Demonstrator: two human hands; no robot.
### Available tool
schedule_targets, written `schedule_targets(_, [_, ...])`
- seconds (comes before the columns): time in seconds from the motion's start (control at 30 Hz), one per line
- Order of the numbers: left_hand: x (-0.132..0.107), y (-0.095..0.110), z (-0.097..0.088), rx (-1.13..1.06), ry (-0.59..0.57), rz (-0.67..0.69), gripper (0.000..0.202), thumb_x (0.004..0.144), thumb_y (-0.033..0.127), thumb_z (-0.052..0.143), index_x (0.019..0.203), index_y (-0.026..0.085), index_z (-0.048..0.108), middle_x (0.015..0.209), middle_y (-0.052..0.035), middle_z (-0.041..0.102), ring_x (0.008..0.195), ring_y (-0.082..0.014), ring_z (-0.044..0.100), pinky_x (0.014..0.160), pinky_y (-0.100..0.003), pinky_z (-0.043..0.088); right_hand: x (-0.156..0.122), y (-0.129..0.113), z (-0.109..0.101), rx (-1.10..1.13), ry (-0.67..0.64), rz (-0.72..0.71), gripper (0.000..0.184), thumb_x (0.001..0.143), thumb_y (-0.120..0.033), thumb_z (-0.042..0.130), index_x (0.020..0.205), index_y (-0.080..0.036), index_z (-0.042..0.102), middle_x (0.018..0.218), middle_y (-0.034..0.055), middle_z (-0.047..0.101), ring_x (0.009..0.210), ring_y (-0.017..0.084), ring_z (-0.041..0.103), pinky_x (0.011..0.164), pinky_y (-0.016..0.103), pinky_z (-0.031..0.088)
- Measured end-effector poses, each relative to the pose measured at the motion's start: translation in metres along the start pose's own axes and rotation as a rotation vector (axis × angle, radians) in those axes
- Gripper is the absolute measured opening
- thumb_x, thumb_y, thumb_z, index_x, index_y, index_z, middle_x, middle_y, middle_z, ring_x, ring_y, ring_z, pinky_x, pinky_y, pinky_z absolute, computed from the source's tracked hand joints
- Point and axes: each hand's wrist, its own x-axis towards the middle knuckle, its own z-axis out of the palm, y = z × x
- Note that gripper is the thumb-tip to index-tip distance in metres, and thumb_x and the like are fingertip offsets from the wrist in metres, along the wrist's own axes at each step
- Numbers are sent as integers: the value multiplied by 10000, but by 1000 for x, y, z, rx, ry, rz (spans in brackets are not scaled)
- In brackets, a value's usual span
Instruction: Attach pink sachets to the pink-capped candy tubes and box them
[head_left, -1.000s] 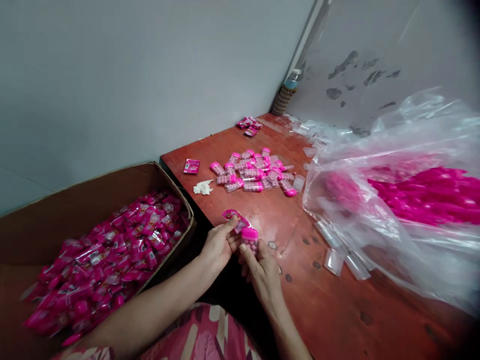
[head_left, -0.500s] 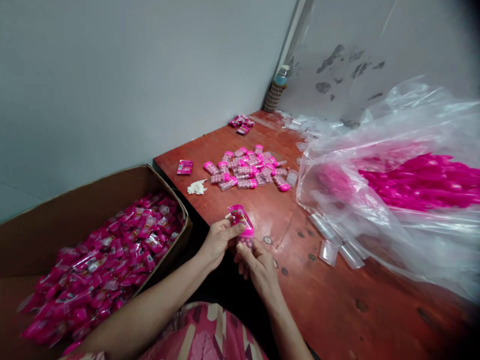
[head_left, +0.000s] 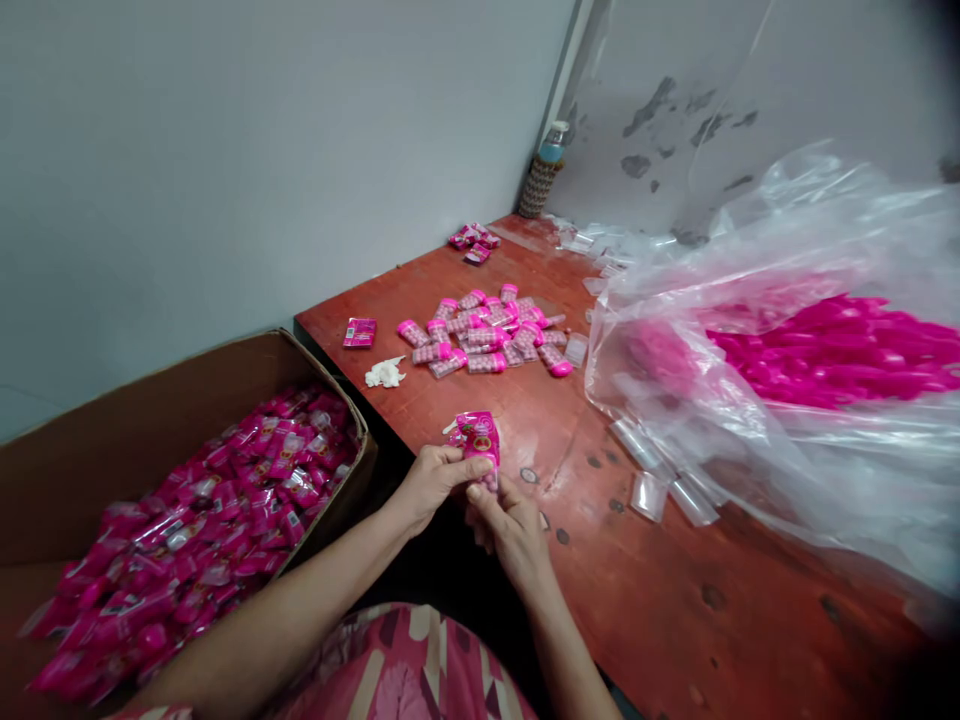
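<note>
A pink printed plastic sleeve point(head_left: 477, 432) is pinched between the thumb and fingers of my left hand point(head_left: 433, 488). It overlaps the upper part of a small clear candy bottle point(head_left: 490, 482) with pink balls inside. My right hand point(head_left: 516, 532) grips that bottle near its lower end, thumb on the front, and hides much of it. Both hands are close together over the table's near edge. Beyond them, a pile of pink-capped candy bottles point(head_left: 486, 338) lies on the red table point(head_left: 637, 600).
At left stands a cardboard box point(head_left: 360, 462) filled with pink sleeved bottles point(head_left: 225, 500). A clear plastic bag point(head_left: 757, 470) of pink caps point(head_left: 832, 350) covers the right side. Also on the table are flat sleeves point(head_left: 360, 333), white crumpled matter point(head_left: 385, 373), clear tubes point(head_left: 649, 497) and a wrapped bottle point(head_left: 541, 182).
The sleeve has come down over the bottle's pink cap, which showed below it before. My hands stay together, and the whole view has shifted slightly.
</note>
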Motion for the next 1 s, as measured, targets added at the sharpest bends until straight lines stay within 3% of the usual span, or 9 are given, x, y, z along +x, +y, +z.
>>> schedule_targets(0.1, [-3,-3,2,-26,72,26,256,666,325,653,647,71,629,554,-43,598,410,-115,520,385,-228,409,-1,1,1,-24,37,-17,236,766,-392,559,704,-172,502,499,-54,497,372,54,413,343,154,290])
schedule_targets(0.27, [-10,-5,5,-74,3,-54,284,699,335,620,610,65,613,421,-19,529,338,-108,481,359,-219,383,-2,6,3,318,-156,92,300,807,-427,482,664,-163,466,510,-31,540,296,27,351,276,138,207])
schedule_targets(0.4, [-13,-2,3,-71,0,-55,288,716,345,602,603,81,598,417,-6,512,331,-97,462,345,-207,350,-4,8,5,307,-95,63,239,804,-389,516,763,-153,502,564,-22,561,358,41,444,312,128,299])
schedule_targets(0.5, [-10,0,0,-75,112,9,262,682,336,641,615,85,606,481,-8,544,374,-81,468,383,-204,362,-7,5,6,345,-56,35,217,809,-369,519,887,-167,509,669,-9,588,465,64,523,400,152,402])
schedule_targets(0.6, [-8,-4,2,-98,212,28,238,617,305,701,628,80,623,551,-21,581,454,-82,504,464,-208,404,-10,2,7,316,28,15,215,800,-351,539,914,-172,509,654,-19,582,479,71,532,429,166,427])
schedule_targets(0.73, [-9,-15,10,-147,265,-3,264,629,340,685,651,88,612,530,-7,551,384,-76,454,353,-197,344,-10,3,12,245,152,-33,192,788,-335,560,877,-172,512,575,-41,561,443,76,522,426,176,437])
schedule_targets(0.83, [-12,-17,13,-157,245,-15,272,668,357,652,682,90,600,537,-5,534,365,-72,434,318,-191,316,-9,6,11,340,120,-23,192,783,-331,568,868,-173,502,552,-46,567,420,76,523,402,168,424])
schedule_targets(1.0, [-13,-10,7,-229,222,22,239,703,322,635,666,97,563,573,-10,536,464,-75,491,440,-196,404,-12,7,9,372,100,14,220,758,-320,603,871,-164,499,614,-18,615,432,83,550,400,173,434])
